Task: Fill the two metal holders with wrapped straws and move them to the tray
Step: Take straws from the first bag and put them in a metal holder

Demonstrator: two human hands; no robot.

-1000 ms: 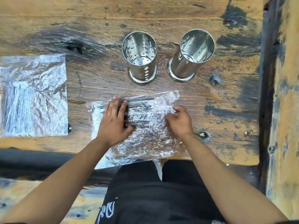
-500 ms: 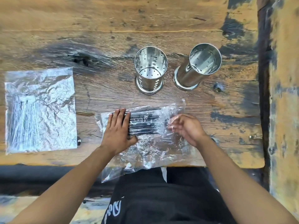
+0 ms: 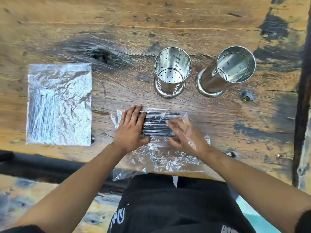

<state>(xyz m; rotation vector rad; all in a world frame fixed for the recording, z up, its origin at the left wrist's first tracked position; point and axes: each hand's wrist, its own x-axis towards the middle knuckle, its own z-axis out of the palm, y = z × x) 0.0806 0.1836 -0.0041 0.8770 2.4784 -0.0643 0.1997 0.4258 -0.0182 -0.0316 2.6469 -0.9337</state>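
Note:
Two empty perforated metal holders stand upright side by side on the wooden table, the left holder [image 3: 172,73] and the right holder [image 3: 226,73]. Near the table's front edge lies a clear plastic bag [image 3: 165,157] with a bundle of black wrapped straws [image 3: 157,125] inside. My left hand [image 3: 131,128] lies flat on the bag's left end, pressing on the straws. My right hand [image 3: 185,137] is blurred and shows through the plastic film, inside the bag, with its fingers spread at the right end of the straws.
A second clear bag of straws [image 3: 58,105] lies flat at the left of the table. A dark gap [image 3: 303,98] runs along the table's right side. My lap in black clothing [image 3: 168,207] is below the front edge. No tray is in view.
My right hand has moved from the bag's right edge into the bag, towards the straws. My left hand stays flat on the bag. The view has shifted slightly.

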